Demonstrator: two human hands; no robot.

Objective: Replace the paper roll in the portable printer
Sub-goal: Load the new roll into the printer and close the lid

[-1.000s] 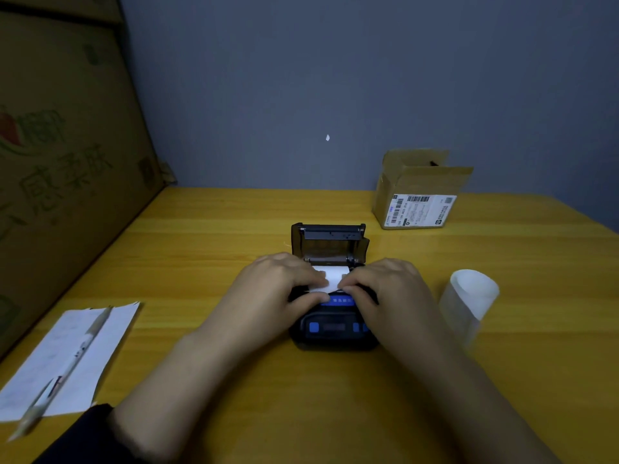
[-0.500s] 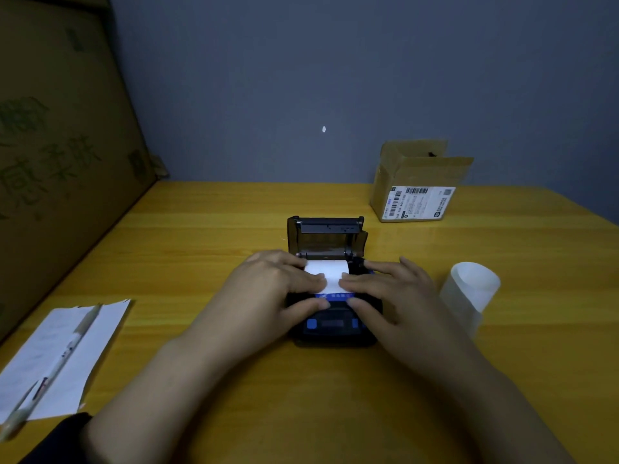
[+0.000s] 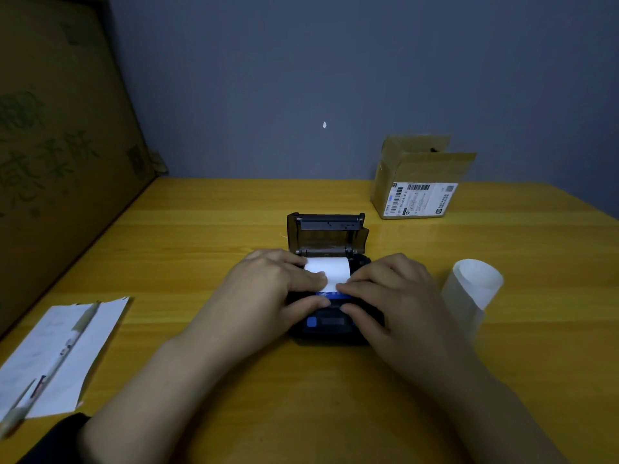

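Note:
A small black portable printer (image 3: 330, 324) with blue buttons sits mid-table, its lid (image 3: 326, 234) tilted up at the back. A white paper roll (image 3: 330, 271) lies in the open bay, its loose end drawn forward over the blue strip. My left hand (image 3: 268, 289) rests on the printer's left side, index fingertip pressing the paper's end, thumb on the front. My right hand (image 3: 392, 296) covers the right side, its fingertips meeting the left hand's on the paper. A loose curl of white paper (image 3: 472, 293) stands on the table to the right.
A small open cardboard box (image 3: 418, 185) with a shipping label stands at the back right. A sheet of paper (image 3: 67, 353) with a pen (image 3: 53, 366) on it lies at the front left. A big cardboard panel (image 3: 57, 155) leans along the left side.
My right hand's fingers have drawn together from spread toward the paper's front end. Both hands remain on the printer; the view has shifted slightly.

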